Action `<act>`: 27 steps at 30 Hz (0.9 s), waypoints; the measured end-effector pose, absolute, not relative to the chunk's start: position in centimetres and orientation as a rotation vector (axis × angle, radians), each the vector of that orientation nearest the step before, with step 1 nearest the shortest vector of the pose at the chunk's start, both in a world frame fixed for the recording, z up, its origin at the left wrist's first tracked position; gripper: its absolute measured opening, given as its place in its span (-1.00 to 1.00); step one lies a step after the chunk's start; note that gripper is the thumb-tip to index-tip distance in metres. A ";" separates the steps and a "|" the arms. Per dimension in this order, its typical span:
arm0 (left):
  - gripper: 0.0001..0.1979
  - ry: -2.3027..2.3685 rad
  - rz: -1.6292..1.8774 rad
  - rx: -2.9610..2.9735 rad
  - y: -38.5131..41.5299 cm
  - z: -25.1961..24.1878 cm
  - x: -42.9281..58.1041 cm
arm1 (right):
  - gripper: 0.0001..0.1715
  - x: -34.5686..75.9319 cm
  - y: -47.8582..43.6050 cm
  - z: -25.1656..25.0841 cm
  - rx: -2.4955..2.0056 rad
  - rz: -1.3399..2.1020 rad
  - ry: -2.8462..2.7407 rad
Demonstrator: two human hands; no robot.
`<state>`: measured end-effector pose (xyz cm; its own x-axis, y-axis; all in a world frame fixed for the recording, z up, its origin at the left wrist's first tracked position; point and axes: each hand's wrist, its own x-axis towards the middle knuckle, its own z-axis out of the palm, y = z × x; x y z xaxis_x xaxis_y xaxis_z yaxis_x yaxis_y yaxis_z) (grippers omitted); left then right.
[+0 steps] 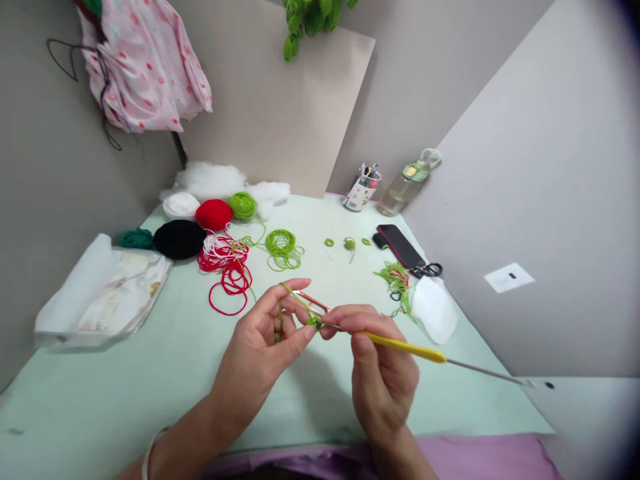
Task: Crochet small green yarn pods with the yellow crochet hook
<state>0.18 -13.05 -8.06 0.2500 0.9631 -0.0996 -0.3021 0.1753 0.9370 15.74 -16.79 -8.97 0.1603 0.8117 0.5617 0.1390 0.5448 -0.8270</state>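
My right hand (383, 367) is closed around a crochet hook (407, 347) with a yellow grip, its free metal end pointing right. The hook's working tip meets a small green crochet piece (315, 323), pinched between the thumb and fingers of my left hand (267, 337). Green yarn runs over my left index finger and hangs through the other fingers. Just behind the fingertips shows a red-orange tool (311, 301), partly covered by my hands; I cannot make out its kind. A loose coil of green yarn (283, 250) lies beyond my left hand.
At the left are balls of red yarn (214, 214) and black yarn (180, 240), tangled red yarn (233, 277) and white stuffing (210, 180). Small green pieces (349, 245) lie mid-table. Rightward are a phone (400, 247), black scissors (427, 269), yarn scraps (397, 280) and a bottle (400, 190).
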 end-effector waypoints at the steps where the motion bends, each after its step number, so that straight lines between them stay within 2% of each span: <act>1: -0.54 0.882 1.081 0.988 -13.1 -8.1 0.2 | -0.68 15.8 -16.8 -9.0 -0.915 0.557 -1.378; 9: -0.64 0.977 1.215 1.058 -14.0 -8.2 0.6 | -0.53 15.6 -17.1 -9.6 -0.988 0.248 -1.590; 12: -0.54 0.885 1.186 0.929 -13.8 -7.9 0.6 | -0.47 15.3 -17.5 -10.7 -1.088 0.138 -1.565; 15: -0.44 0.727 1.035 0.681 -13.6 -7.5 0.6 | -0.52 15.1 -17.7 -11.5 -1.129 0.103 -1.559; 19: -0.47 0.592 0.869 0.474 -13.4 -7.3 0.5 | -0.52 15.1 -17.4 -10.7 -1.010 0.211 -1.519; 27: -0.49 0.684 0.995 0.580 -13.0 -7.0 0.1 | -0.75 15.1 -17.0 -8.8 -0.856 0.781 -1.119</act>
